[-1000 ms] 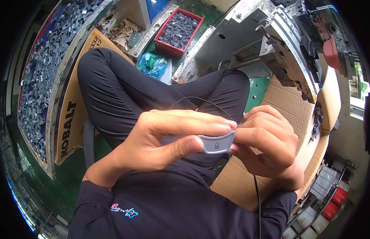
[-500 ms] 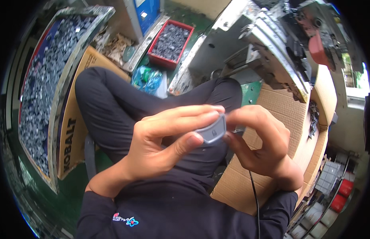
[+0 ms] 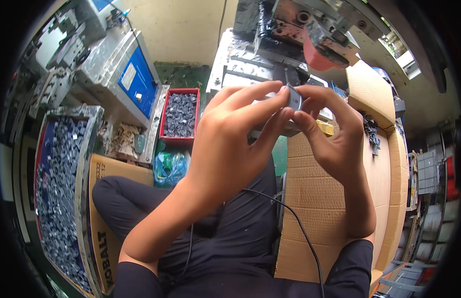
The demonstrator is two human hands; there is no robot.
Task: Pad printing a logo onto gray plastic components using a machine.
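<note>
A small curved grey plastic piece [image 3: 294,99] with a dark mark on its face is raised in front of the machine. My left hand [image 3: 240,119] pinches one edge of it, back of the hand toward me, fingertips above and thumb below. On the opposite edge, the fingers and thumb of my right hand [image 3: 334,129] also close on the piece. My fingertips cover its ends, so its full outline is hidden. Beyond the hands stands a metal machine [image 3: 290,30], with its bed [image 3: 235,69] just past the fingertips.
A large cardboard box [image 3: 315,198] lies open on the right, dark pieces [image 3: 372,134] near its far flap. Ahead left stands a red bin [image 3: 197,116] of dark parts, beside a blue plastic bag [image 3: 170,169]. A long tray [image 3: 85,198] of grey parts lines the left. A black cable [image 3: 300,223] crosses my lap.
Both hands have moved up and forward from over my lap to before the machine, with the grey plastic piece between them. The view has tilted up, showing more of the machine.
</note>
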